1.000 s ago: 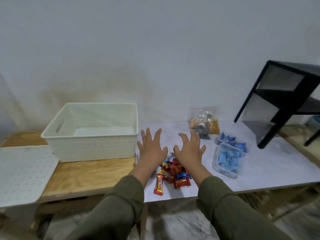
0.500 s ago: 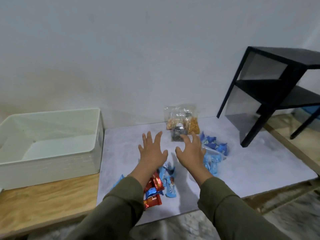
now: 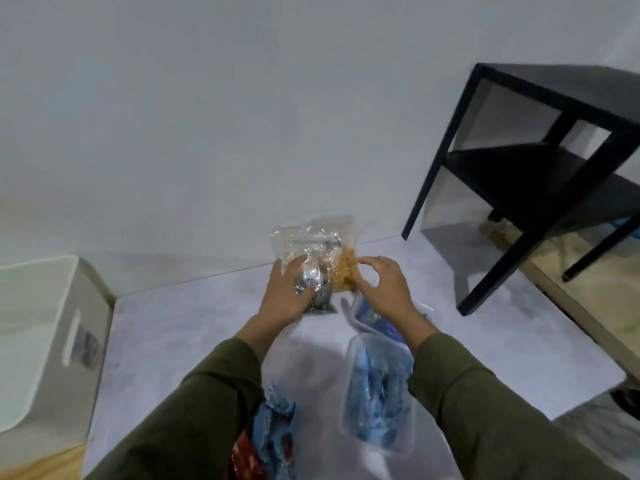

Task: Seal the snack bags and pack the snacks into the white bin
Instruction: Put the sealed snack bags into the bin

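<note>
While both hands reach toward the back of the pale grey counter (image 3: 194, 327), the step in hand looks like the very first one: taking up a bag to seal it. The left hand (image 3: 285, 299) lies with its fingers spread over a small dark patterned foil pouch (image 3: 320, 299), touching it but not visibly closed round it; its grip is apart. The right hand (image 3: 384, 289) has curled, loose fingers just touching the clear plastic bag of orange-yellow snacks (image 3: 343, 275), and its grip is likewise apart, nothing clamped yet. A second crinkled clear plastic bag with pale contents (image 3: 301, 242) leans against the white wall (image 3: 242, 116) behind them; whether any bag's top is sealed I cannot tell.

Nearer the person sits a clear plastic tub of blue-wrapped sweets (image 3: 379, 393), with another partly hidden under the right wrist, and loose blue and red wrapped sweets (image 3: 273, 431) lie at the lower edge. The white plastic bin (image 3: 45, 341) stands at the far left, well apart from the bags. A black metal side table (image 3: 540, 161) stands at the right.

Next, I judge, one hand must pinch a bag's open top while the other runs along the strip to close it, before anything goes leftward to the bin.
</note>
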The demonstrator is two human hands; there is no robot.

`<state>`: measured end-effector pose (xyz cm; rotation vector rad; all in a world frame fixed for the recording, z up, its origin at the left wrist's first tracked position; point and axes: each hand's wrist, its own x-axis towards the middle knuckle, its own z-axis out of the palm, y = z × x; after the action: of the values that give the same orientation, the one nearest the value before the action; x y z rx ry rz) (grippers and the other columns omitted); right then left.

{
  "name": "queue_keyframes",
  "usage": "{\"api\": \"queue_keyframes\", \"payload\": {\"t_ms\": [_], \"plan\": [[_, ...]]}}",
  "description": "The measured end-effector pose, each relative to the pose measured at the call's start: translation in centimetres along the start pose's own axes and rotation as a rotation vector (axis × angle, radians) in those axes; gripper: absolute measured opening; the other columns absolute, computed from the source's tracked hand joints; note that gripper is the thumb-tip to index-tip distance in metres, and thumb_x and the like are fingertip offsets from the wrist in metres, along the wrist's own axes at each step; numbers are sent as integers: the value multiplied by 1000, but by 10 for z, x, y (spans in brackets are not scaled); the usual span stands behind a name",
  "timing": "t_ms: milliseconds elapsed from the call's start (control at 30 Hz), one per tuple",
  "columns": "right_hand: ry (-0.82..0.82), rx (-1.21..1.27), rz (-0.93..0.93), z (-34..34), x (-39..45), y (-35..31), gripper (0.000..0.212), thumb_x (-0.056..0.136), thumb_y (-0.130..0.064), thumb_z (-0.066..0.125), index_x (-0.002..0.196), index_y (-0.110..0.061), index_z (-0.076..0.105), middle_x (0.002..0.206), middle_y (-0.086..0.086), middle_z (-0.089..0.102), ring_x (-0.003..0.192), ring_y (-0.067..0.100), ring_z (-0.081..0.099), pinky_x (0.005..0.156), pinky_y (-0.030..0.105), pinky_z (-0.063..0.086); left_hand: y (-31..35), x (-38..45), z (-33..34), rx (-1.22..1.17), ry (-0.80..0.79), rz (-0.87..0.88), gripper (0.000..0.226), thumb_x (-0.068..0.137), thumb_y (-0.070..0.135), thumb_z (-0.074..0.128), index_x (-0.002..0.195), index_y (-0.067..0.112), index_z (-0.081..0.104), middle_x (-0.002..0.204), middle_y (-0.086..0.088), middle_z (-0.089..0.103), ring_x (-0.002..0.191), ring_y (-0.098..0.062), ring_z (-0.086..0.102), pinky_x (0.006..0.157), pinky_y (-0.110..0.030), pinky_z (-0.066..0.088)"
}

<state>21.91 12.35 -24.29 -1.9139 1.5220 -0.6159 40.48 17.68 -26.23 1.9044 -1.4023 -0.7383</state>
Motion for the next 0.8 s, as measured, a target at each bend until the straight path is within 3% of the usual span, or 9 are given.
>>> {"api": "queue_keyframes", "payload": {"t_ms": [67,133,200,367,500,600,700,800], "plan": [[-48,31,-14,-2,26,11,35,86,-12,58,121,-21,58,133,11,47,128,22,37,92,10,22,-3,21,12,-7,25,-59,60,89,30,59,142,32,31,156,-10,10,145,-21,8,111,-31,21],[-112,63,-6,-1,52,18,36,86,-11,57,121,-23,58,132,8,48,126,22,40,104,21,28,-7,41,23,26,42,-94,58,90,28,57,142,30,33,155,-9,15,144,-22,6,111,-31,20],[-158,100,8,2,77,24,34,85,-14,58,117,-26,59,131,5,49,123,21,43,106,32,36,-11,60,32,77,54,-95,54,91,27,56,141,25,35,152,-3,27,144,-25,7,112,-32,19],[-199,98,-52,16,134,41,27,88,-18,59,115,-23,61,125,1,55,121,19,45,104,33,37,-17,90,46,70,140,-172,39,87,30,62,125,23,54,145,-11,36,136,-23,27,101,-23,27],[-286,98,-40,29,157,52,31,87,-15,62,117,-22,60,128,7,48,116,21,47,96,26,40,-22,99,49,-9,234,-265,26,77,33,72,102,28,65,134,-8,36,119,-18,39,91,-19,32],[-344,142,-50,39,162,58,32,84,-17,66,113,-28,61,123,9,49,105,18,50,85,22,43,-22,102,51,-11,242,-255,30,74,24,77,102,25,67,122,-10,39,102,-14,41,80,-2,28],[-366,171,-62,44,161,62,33,80,-23,70,107,-39,60,120,7,52,104,21,53,89,36,51,-19,105,52,-41,195,-231,33,76,15,75,106,24,66,114,-12,42,88,-13,45,64,3,35],[-369,237,-75,42,158,59,32,80,-20,71,105,-37,62,121,5,55,104,22,56,88,42,53,-17,107,52,-10,175,-153,36,74,10,74,106,24,67,95,-3,58,78,-12,49,60,2,35]]}}
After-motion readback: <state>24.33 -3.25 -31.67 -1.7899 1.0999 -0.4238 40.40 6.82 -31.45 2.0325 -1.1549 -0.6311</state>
